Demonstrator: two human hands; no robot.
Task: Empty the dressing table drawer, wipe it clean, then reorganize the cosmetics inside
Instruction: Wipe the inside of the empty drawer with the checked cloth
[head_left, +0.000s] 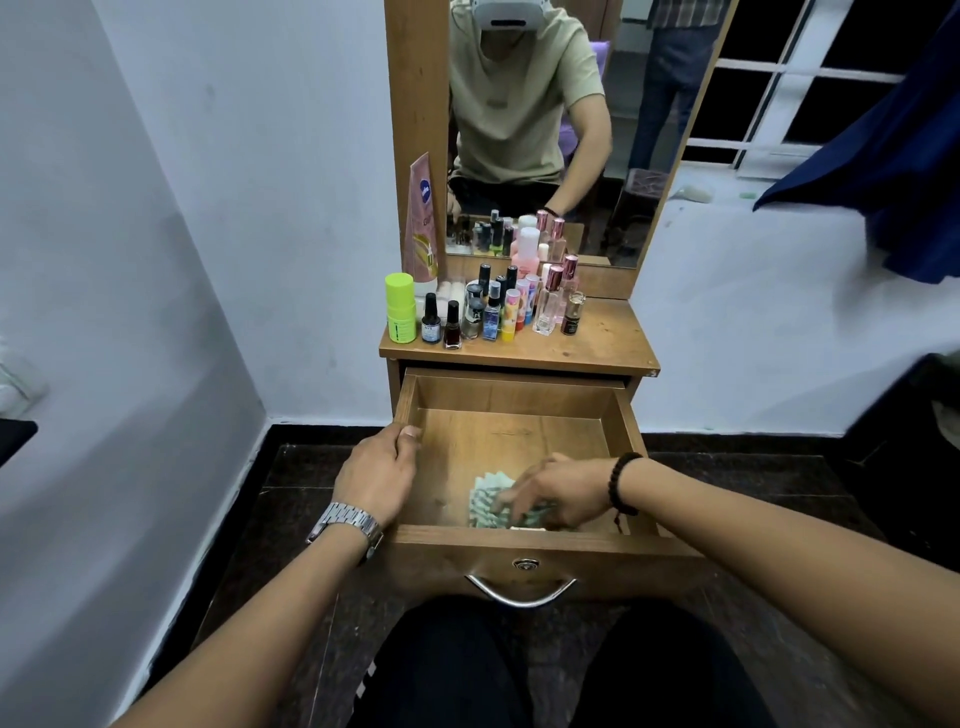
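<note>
The wooden drawer (514, 400) of the dressing table stands pulled out in front of me, holding nothing but a cloth. My left hand (376, 475) grips the drawer's left wall, thumb inside. My right hand (558, 496) presses a pale green and white cloth (488, 501) flat against the drawer floor near the front; its fingers are blurred. Several cosmetics stand on the table top (597, 335): a lime green stick (400, 309), nail polish bottles (452, 325), small spray bottles (491, 314) and perfume bottles (550, 301). A pink tube (423, 218) leans against the mirror frame.
The mirror (545, 130) rises behind the cosmetics. White walls close in on the left and behind. A dark blue cloth (883, 171) hangs at the upper right. The drawer's metal handle (519, 590) sits just above my knees, over a dark tiled floor.
</note>
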